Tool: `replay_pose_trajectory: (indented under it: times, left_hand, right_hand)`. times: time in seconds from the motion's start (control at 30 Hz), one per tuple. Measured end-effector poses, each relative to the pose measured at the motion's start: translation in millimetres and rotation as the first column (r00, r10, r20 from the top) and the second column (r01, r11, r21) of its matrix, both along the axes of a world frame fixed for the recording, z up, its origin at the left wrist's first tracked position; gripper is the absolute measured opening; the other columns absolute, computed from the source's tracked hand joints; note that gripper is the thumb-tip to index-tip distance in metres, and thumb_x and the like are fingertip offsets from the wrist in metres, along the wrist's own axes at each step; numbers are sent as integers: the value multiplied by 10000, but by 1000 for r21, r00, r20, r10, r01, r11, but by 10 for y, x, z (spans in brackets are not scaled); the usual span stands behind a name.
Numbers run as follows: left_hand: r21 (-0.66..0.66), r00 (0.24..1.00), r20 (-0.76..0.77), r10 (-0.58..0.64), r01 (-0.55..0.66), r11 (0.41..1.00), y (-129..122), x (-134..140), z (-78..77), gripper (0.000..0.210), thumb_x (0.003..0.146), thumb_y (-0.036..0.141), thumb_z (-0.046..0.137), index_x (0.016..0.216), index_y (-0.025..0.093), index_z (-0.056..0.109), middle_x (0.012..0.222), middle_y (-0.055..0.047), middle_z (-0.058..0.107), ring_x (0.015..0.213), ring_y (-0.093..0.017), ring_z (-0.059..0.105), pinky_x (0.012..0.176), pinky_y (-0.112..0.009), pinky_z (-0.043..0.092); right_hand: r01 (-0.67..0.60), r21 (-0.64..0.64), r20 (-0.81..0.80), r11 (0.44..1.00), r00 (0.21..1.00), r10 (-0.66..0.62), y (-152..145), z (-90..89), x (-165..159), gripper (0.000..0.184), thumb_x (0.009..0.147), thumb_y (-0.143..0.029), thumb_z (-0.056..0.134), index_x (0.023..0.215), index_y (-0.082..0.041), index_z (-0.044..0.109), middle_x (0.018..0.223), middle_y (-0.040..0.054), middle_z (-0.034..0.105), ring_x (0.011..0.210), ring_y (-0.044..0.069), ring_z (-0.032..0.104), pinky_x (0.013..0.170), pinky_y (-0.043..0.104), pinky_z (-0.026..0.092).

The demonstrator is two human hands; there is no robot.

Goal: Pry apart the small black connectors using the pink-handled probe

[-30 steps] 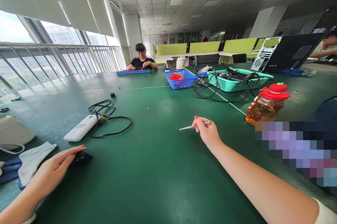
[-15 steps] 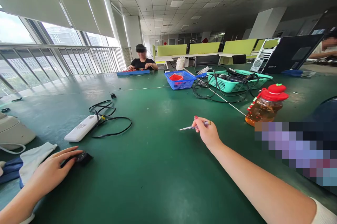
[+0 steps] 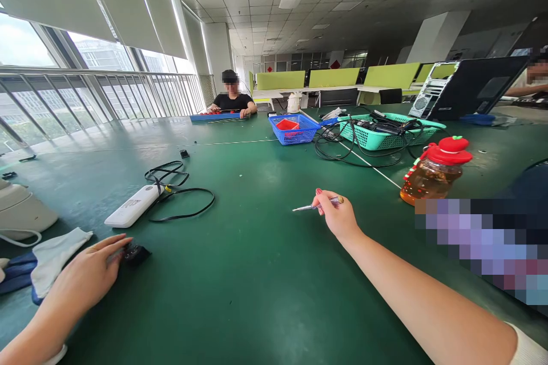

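Observation:
My right hand (image 3: pixel 336 213) is closed around a thin screwdriver (image 3: pixel 305 207) with a clear handle; its metal tip points left, just above the table. At the left, my left hand (image 3: pixel 88 271) rests low over the table. Its thumb and fingertips pinch the near end of a small black object (image 3: pixel 136 255), whose exact kind I cannot make out. Past that hand lies a white power bank (image 3: pixel 133 207) or similar flat white box, with a looped black cable (image 3: pixel 188 217) beside it. Left of my wrist are blue and white gloves (image 3: pixel 55 256).
The green table (image 3: pixel 240 296) carries a blue basket (image 3: pixel 295 135) with a red tray, a teal basket (image 3: pixel 372 139) of cables, and a red-lidded bottle (image 3: pixel 434 176). A black computer case (image 3: pixel 466 91) stands far right. A person (image 3: pixel 231 101) sits across at a blue tray.
My left thumb has drawn in toward the fingers at the black object. My right hand and the screwdriver stay in place. The person across has shifted their hands.

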State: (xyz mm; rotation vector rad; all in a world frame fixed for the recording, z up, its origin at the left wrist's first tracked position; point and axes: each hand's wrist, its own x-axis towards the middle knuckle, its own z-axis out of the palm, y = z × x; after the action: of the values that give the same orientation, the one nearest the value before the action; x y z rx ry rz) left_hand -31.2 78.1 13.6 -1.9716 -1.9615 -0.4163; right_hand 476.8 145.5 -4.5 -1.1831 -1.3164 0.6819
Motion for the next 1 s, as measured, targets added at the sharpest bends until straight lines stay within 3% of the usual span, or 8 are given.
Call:
replay_pose_trajectory:
  times: [0.07,0.13,0.2,0.27,0.43,0.67,0.87,1.0]
  left_hand:
    - [155,999,-40,4,2,988,-50,101,44,475,864,375,370,1114,157,710,1174,-124,697,1009,-321,672,922,-489,528]
    - [267,990,-98,-106,129,955,-85,216,67,460,879,375,386,1151,154,684,1174,-131,688,1103,-316,627,1033,-493,455]
    - [215,951,-164,-264,295,931,-90,325,53,427,873,379,415,1115,172,699,1139,-119,703,1103,-301,624,1056,-474,443]
    - [99,920,-196,-341,364,926,-64,405,12,408,870,373,413,1079,195,714,1115,-98,718,1090,-287,631,1037,-453,464]
    - [-15,951,-158,-267,268,963,-1,440,-71,423,866,364,382,1073,191,707,1109,-103,722,1083,-286,640,1026,-441,459]
    - [31,986,-129,-108,113,993,-33,427,-54,480,913,396,321,1243,170,587,1173,-117,693,1099,-285,635,1006,-420,450]
    - [48,974,-186,-131,143,989,-26,444,-66,497,920,319,293,1274,73,539,1205,-174,656,1120,-298,606,1044,-424,405]
    - [45,989,-116,-90,96,994,-62,488,1,522,919,369,307,1346,121,478,1239,-157,635,1137,-299,598,1014,-429,435]
  right_hand:
    - [0,9,7,1000,1000,-1,-7,5,-4,498,834,-597,551,529,-204,575,487,-15,418,484,132,421,457,263,323]
    - [2,9,8,1000,1000,-2,-13,11,-7,499,835,-594,553,526,-203,573,487,-14,417,485,132,424,456,263,328]
    - [5,3,3,1000,1000,-5,-17,15,-8,497,834,-592,555,524,-203,573,488,-13,415,484,132,423,451,262,326]
    - [5,1,2,1000,1000,-5,-18,16,-8,492,834,-587,555,527,-203,575,489,-12,413,486,133,422,449,261,319]
    - [-5,5,-5,1000,1000,5,-14,7,-8,469,830,-563,563,527,-206,578,489,-16,415,493,134,416,470,267,314]
    - [-3,7,5,1000,1000,3,-9,-7,-3,463,832,-562,558,533,-209,579,490,-19,421,494,136,418,494,276,324]
    - [5,9,16,1000,1000,-5,-16,-4,-4,482,830,-587,563,532,-209,578,482,-16,421,483,134,411,490,278,338]
    - [8,8,25,1000,1000,-9,-17,-6,-4,506,825,-612,562,535,-198,588,487,-10,427,479,130,409,454,267,298]
